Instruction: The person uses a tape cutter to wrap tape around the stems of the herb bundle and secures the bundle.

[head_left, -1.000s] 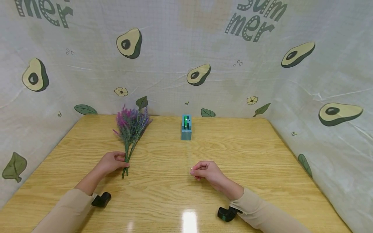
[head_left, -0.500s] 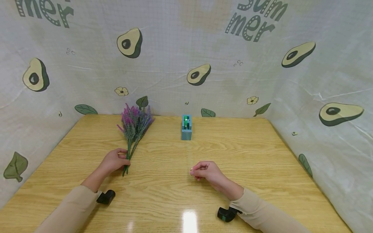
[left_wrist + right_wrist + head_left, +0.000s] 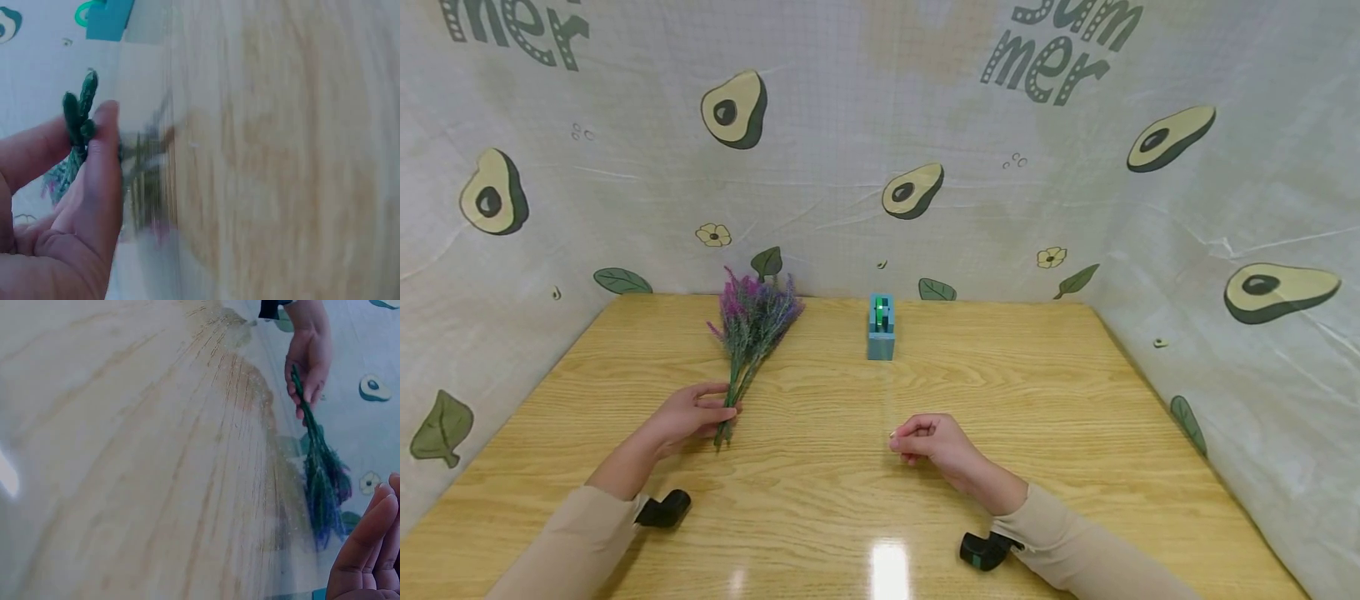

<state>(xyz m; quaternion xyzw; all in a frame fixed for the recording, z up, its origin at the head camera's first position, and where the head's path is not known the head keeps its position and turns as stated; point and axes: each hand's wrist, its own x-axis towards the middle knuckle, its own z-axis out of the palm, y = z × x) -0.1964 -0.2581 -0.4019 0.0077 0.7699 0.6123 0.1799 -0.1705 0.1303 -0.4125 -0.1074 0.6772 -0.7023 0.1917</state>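
My left hand (image 3: 688, 417) pinches the green stems of a bunch of purple and pink lavender-like flowers (image 3: 748, 329) between thumb and fingers. The blooms point toward the back of the table. Up close in the left wrist view, the cut stem ends (image 3: 80, 115) stick out past the thumb. To the right, my right hand (image 3: 938, 442) pinches the end of a faint clear strip of tape (image 3: 887, 396). That strip runs back to a blue tape dispenser (image 3: 881, 343) with a green core, standing at the back middle.
A glossy wooden table (image 3: 820, 500) fills the foreground. Behind it and along both sides hangs pale cloth (image 3: 820, 150) printed with avocados and leaves. A black wrist camera (image 3: 664, 508) sits at the left sleeve, another camera (image 3: 985, 552) at the right.
My left hand has shifted the flowers a little to the right and toward the back. The right hand, the tape and the dispenser stay where they were.
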